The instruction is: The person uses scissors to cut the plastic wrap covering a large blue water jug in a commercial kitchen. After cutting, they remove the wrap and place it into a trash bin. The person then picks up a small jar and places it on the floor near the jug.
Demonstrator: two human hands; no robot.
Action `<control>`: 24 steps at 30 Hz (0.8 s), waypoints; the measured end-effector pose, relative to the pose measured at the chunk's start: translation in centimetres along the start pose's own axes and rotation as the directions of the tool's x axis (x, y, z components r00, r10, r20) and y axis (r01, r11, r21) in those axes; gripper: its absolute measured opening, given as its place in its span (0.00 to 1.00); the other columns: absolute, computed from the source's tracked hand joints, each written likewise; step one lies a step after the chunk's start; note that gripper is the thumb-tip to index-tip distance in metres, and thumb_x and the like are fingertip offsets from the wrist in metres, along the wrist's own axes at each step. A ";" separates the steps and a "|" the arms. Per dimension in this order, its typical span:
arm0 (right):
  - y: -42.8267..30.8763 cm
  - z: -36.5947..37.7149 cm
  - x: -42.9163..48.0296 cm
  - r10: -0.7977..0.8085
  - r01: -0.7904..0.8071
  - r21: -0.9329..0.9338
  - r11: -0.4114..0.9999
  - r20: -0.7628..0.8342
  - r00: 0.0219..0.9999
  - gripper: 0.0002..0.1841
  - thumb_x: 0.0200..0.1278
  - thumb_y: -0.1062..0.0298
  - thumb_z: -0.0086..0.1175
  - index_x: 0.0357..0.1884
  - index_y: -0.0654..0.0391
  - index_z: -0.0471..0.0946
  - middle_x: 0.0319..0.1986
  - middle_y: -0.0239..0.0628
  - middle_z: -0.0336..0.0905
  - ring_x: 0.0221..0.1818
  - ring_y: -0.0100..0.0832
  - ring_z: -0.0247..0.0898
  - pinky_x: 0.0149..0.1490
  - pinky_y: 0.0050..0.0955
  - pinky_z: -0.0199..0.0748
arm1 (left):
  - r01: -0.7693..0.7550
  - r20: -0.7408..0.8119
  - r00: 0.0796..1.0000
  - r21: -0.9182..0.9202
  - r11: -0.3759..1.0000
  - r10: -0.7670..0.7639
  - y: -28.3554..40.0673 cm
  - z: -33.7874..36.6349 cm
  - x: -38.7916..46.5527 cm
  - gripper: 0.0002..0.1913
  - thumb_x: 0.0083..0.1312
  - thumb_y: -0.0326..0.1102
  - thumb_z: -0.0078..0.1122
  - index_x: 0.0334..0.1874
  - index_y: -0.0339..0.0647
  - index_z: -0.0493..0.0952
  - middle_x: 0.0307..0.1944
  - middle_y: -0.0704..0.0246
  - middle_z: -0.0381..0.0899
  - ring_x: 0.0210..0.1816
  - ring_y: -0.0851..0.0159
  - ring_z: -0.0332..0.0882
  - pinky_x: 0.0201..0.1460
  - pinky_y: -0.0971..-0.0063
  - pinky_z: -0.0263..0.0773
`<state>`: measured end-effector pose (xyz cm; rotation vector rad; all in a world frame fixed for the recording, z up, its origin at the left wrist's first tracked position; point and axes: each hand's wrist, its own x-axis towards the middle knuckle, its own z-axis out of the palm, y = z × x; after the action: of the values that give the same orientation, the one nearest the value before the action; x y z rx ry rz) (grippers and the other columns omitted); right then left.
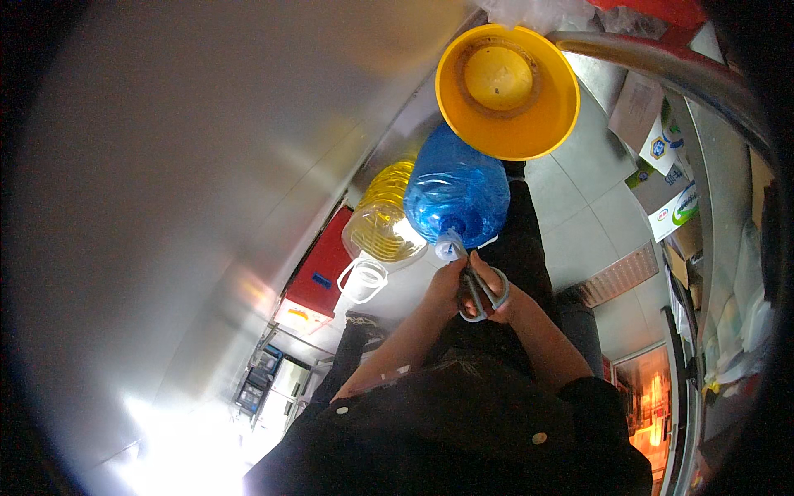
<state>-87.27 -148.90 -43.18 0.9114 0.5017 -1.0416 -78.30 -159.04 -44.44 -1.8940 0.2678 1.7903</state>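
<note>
A pair of scissors (pixel 482 291) with grey handles is between my two hands, its blades pointing at the bottle neck. My right hand (pixel 501 294) is closed around the handle loops. My left hand (pixel 445 286) grips the scissors from the other side, its thumb near the blades. At the blade tips is the whitish cap or wrap (pixel 448 247) on the neck of a large blue water bottle (pixel 457 186). That bottle leans with its neck towards me. Exactly how the blades meet the cap is hard to make out.
A yellow plastic tub (pixel 515 133) is just beyond the blue bottle. To the left are a clear jug of yellow oil (pixel 381 217) with a white handle and a red box (pixel 322 266). A metal wall (pixel 205 186) rises at left. Printed cartons (pixel 673 211) and a floor drain grate (pixel 617 274) are at right.
</note>
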 end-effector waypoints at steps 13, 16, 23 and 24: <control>0.7 -1.4 1.0 0.042 -0.039 -0.059 0.997 0.046 0.998 0.37 0.55 0.24 0.41 0.31 0.55 0.75 0.18 0.32 0.73 0.16 0.26 0.70 0.21 0.23 0.69 | -0.030 0.005 1.000 -0.077 0.997 0.031 -1.2 -1.3 1.3 0.14 0.70 0.43 0.46 0.44 0.37 0.71 0.32 0.64 0.75 0.33 0.62 0.75 0.37 0.66 0.73; 0.6 -1.5 1.1 0.031 -0.028 -0.071 0.997 0.043 0.999 0.37 0.55 0.24 0.40 0.29 0.55 0.74 0.15 0.32 0.73 0.14 0.25 0.70 0.19 0.19 0.69 | -0.024 -0.038 0.999 -0.062 0.998 0.022 -1.0 -0.6 0.8 0.14 0.70 0.42 0.46 0.44 0.37 0.71 0.32 0.64 0.75 0.33 0.62 0.75 0.37 0.67 0.73; 0.1 -0.7 0.3 0.009 -0.008 -0.079 0.997 0.017 1.000 0.36 0.57 0.24 0.39 0.24 0.54 0.73 0.13 0.31 0.71 0.13 0.23 0.68 0.18 0.18 0.66 | -0.120 -0.013 0.993 -0.038 0.992 0.120 -1.7 -1.0 1.0 0.16 0.71 0.43 0.46 0.44 0.34 0.71 0.34 0.65 0.76 0.35 0.63 0.76 0.39 0.68 0.73; 0.1 -1.1 0.5 0.007 -0.003 -0.103 0.995 0.043 0.999 0.36 0.57 0.25 0.39 0.24 0.54 0.73 0.13 0.30 0.71 0.13 0.23 0.67 0.19 0.19 0.66 | -0.121 -0.009 0.993 0.007 0.993 0.121 -1.5 -0.8 0.9 0.16 0.71 0.43 0.45 0.44 0.34 0.71 0.34 0.64 0.77 0.35 0.64 0.76 0.40 0.68 0.73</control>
<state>-86.94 -148.18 -44.14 0.7973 0.5125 -1.0197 -76.78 -157.96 -44.92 -1.9187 0.3993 1.8568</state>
